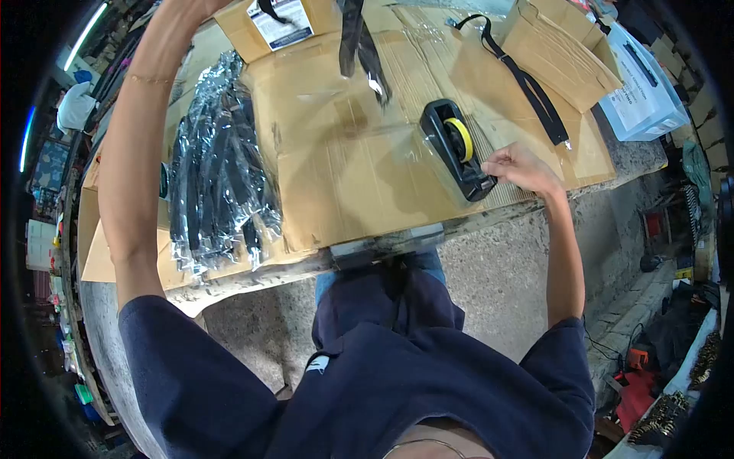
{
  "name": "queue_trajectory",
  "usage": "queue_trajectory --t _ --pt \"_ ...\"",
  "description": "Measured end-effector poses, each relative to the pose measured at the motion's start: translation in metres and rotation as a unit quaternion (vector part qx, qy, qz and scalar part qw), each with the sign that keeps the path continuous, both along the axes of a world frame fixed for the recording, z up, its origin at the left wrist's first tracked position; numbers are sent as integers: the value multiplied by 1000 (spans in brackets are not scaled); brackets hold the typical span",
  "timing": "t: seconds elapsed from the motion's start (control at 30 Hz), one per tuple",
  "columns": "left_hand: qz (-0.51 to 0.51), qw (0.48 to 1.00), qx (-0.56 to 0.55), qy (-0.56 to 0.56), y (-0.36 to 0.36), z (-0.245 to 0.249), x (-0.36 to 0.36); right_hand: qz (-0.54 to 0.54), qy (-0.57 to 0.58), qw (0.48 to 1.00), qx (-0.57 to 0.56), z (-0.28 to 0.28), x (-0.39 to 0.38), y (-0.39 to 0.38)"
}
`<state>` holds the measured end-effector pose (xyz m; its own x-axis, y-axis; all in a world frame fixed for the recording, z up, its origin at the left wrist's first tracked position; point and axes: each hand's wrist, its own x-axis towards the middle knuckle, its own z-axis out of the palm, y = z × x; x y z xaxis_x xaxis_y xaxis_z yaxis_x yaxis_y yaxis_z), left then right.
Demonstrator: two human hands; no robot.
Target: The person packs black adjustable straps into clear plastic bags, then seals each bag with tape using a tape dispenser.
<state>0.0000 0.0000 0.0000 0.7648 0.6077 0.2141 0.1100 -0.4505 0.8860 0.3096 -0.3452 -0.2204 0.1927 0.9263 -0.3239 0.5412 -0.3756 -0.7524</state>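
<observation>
My right hand (521,167) is closed at the near end of a black tape dispenser (475,183), its fingertips pinching where the clear tape comes off the cutter. A roll with a yellow core (459,139) sits in the dispenser. My left arm stretches to the top edge, where only the back part of my left hand (193,6) shows; its fingers are out of frame. Close to it stands a cardboard box (238,32) with a white printed label and a black strap end over it. Black straps in clear plastic (359,50) lie at the top middle.
A pile of plastic-wrapped black straps (222,168) lies on the left of the cardboard-covered table (336,191). To the right are an unwrapped black strap (535,96), an open cardboard box (558,53) and a light-blue plastic bin (646,96) holding papers.
</observation>
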Motion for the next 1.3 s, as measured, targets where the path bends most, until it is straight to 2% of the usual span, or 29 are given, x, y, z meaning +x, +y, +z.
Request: queue_trajectory --t 0.07,0.13,0.17,0.2,0.27,0.3,0.33,0.4,0.43,0.5,0.63,0.7,0.83,0.97,1.03,1.1,1.13,1.27,1.3 --pt "34 999 19 -31 -33 -13 -19 -2 9 1000 -11 -7 -2 -3" --pt "42 993 -109 -31 -71 -65 -34 8 44 999 -15 -22 5 1" --pt "76 990 -110 -47 -91 -93 -45 16 71 997 -8 -23 5 2" --pt "130 982 -139 -8 -109 -115 -60 6 104 995 -8 -23 6 1" --pt "162 963 -207 65 -131 -158 -90 -14 111 994 14 -27 5 -3" --pt "190 953 -236 0 -160 -178 -90 -35 117 992 40 -28 3 -6" --pt "209 939 -269 40 -169 -201 -103 -35 115 992 31 -27 0 -9" --pt "229 915 -329 31 -195 -228 -116 -47 92 993 52 -23 -6 -13" --pt "245 910 -335 23 -210 -230 -114 -46 91 994 43 -23 -7 -13" --pt "260 888 -380 17 -230 -234 -116 -43 16 997 59 -24 -9 -14" --pt "285 877 -386 -5 -247 -245 -120 -66 56 994 70 -29 -11 -16" --pt "285 875 -392 -8 -251 -247 -119 -121 94 982 112 -27 -15 -14" --pt "292 866 -406 0 -259 -256 -122 -125 82 984 100 -1 -16 -13" --pt "304 858 -413 -31 -264 -263 -125 -121 53 990 42 12 -21 -28" --pt "305 855 -418 -28 -265 -266 -126 -139 28 990 17 11 -23 -36" --pt "310 851 -424 -28 -267 -267 -126 -106 44 993 -9 2 -23 -44" --pt "305 854 -420 -24 -267 -269 -127 -121 66 990 32 -3 -27 -47" --pt "305 859 -411 -34 -269 -272 -127 -105 54 991 56 -14 -32 -49" --pt "304 856 -417 -33 -269 -270 -127 -100 2 994 47 -13 -35 -49"
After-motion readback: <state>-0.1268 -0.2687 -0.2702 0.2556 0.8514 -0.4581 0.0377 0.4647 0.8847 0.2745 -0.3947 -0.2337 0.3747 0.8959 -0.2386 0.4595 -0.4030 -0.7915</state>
